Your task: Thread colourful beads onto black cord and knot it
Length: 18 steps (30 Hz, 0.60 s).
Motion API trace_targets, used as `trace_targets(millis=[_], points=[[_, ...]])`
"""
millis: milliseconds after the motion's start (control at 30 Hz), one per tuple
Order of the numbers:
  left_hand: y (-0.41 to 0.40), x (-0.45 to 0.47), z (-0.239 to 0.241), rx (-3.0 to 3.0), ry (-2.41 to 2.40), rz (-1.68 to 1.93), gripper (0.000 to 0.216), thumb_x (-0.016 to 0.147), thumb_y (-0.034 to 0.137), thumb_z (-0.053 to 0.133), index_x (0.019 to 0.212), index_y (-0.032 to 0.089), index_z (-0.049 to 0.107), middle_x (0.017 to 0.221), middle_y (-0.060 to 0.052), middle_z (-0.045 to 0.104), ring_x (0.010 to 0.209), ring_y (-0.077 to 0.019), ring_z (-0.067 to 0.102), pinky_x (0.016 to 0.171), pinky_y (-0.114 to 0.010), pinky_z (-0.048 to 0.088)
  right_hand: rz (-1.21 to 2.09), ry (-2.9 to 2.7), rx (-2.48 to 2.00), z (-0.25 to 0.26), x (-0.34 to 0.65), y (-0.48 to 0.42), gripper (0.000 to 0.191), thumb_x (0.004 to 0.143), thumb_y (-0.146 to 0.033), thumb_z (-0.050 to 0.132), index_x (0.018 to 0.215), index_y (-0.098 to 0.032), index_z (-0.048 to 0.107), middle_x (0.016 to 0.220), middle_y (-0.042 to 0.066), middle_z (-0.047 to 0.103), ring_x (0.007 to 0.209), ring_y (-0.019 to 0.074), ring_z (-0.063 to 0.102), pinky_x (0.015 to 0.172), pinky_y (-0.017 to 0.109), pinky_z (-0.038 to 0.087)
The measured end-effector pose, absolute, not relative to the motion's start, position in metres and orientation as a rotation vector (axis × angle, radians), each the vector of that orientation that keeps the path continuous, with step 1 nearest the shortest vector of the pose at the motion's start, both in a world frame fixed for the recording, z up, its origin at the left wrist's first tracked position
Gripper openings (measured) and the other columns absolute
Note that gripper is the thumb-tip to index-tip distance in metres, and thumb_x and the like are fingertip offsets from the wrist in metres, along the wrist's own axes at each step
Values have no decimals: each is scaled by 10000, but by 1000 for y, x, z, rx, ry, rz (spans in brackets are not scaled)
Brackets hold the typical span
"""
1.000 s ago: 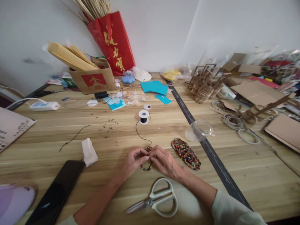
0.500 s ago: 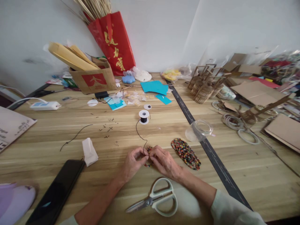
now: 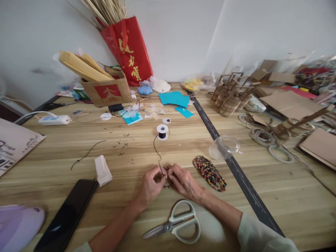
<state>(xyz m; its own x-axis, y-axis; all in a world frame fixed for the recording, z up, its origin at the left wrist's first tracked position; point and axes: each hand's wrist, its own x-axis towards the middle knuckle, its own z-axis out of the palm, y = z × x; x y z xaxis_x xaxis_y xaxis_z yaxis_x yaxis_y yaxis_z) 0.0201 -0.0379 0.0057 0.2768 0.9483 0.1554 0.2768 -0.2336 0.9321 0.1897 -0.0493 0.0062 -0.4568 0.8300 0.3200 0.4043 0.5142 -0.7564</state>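
Since the frame a second earlier, I saw the small loop of coloured beads (image 3: 166, 186), which had hung out below the fingers, drawn in until only a short arc showed between the two hands. The left hand (image 3: 151, 183) was closed, fingertips pinched on the beads and the thin black cord (image 3: 156, 154); the right hand (image 3: 183, 181) was likewise closed on the same strand, its fingertips touching those of the left. The cord ran up the wooden table (image 3: 78, 140) to a small white spool of black thread (image 3: 162, 131). Just right of the right hand lay an oval heap of multicoloured beads (image 3: 209, 173), and beyond it a clear plastic jar (image 3: 223, 147) lay on its side; I could not tell whether it held anything. White-handled scissors (image 3: 175, 224) lay near my wrists. Further back, a brown cardboard box (image 3: 107, 91) held tan paper envelopes (image 3: 80, 66), and a red paper bag (image 3: 128, 52) held pale sticks (image 3: 105, 10).
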Motion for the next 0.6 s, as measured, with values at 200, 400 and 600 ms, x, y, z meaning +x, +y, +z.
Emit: trace_targets(millis=[200,400,600], points=[[-32,17,5,1406,1092,918,49,726,188,622,717,143,603,716,-27,650,714,-152,615,703,-255,508,775,-2043,-1025,1,192,-50,40,927,-188,465,921,-196,504,848,37,541,745,149,537,674,248,437],[-32,17,6,1313,1055,905,87,708,207,648,708,135,599,710,-23,633,704,-142,596,692,-247,491,687,-2105,-1020,-6,195,-50,46,928,-186,484,962,-201,511,914,53,556,802,156,561,711,256,459],[-31,17,4,1279,1057,890,128,681,232,691,684,138,605,699,-22,634,701,-146,592,687,-244,483,621,-2120,-1002,-8,196,-48,95,961,-201,436,944,-198,529,887,49,572,780,146,569,703,249,463]])
